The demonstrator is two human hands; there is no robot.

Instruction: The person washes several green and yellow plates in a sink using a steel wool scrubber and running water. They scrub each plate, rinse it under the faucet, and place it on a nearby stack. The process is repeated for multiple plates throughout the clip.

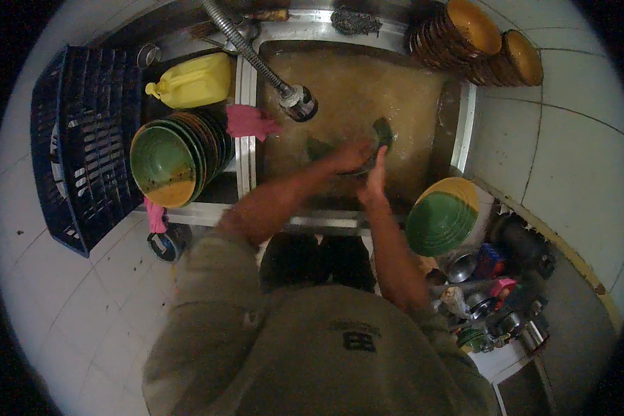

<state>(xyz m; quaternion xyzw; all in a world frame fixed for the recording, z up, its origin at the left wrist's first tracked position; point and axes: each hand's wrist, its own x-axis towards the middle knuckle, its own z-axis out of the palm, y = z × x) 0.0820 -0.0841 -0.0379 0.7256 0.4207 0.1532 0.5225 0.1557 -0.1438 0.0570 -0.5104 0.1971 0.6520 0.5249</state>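
A green bowl (382, 134), mostly hidden by my hands and the murky water, is at the right of the sink basin (312, 67). Along its near right side, my right hand (375, 174) grips it, thumb up against the rim. My left hand (358, 155) reaches over the bowl and is blurred; whether it holds a scrubber cannot be made out. Another green patch (318, 149) shows in the water beside my left wrist. Above the basin hangs the spray head (299, 104) of a flexible metal faucet hose.
Left of the basin are stacked green-and-yellow bowls (164, 161), a yellow jug (197, 80), a pink cloth (250, 122) and a blue plastic crate (88, 145). Brown bowls (473, 28) are stacked at the back right. Green-and-yellow bowls (442, 216) stand by the near right corner. A scouring pad (356, 22) lies behind.
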